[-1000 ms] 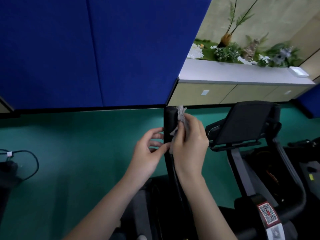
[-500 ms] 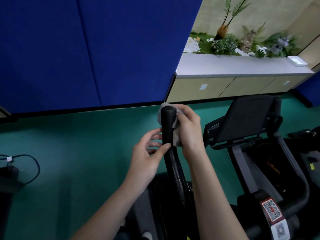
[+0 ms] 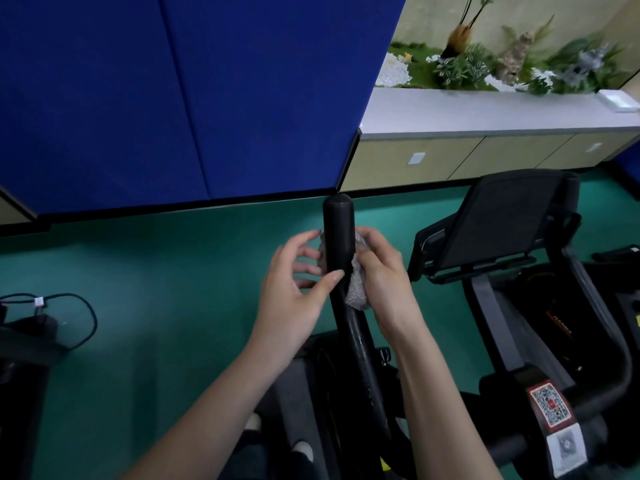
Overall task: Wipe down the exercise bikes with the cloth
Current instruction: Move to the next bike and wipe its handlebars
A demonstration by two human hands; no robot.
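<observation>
Grey fluffy cloth (image 3: 356, 289) is located at frame centre, wrapped round the back and right side of the black upright tubular handlebar (image 3: 339, 237) of the near exercise bike, a little below its rounded top end. The cloth is clenched in the right hand (image 3: 384, 275), with fingers curled over it and pressed to the bar. Left hand (image 3: 294, 292) is relaxed at the bar's left side: thumb tip laid on the tube front, fingers spread behind, nothing grasped. A second black exercise bike with slanted console (image 3: 512, 220) is seen at right, with a red-framed QR sticker (image 3: 550, 407) at lower right. A looped black cable (image 3: 79, 306) is seen on the teal floor (image 3: 173, 306) at left edge
</observation>
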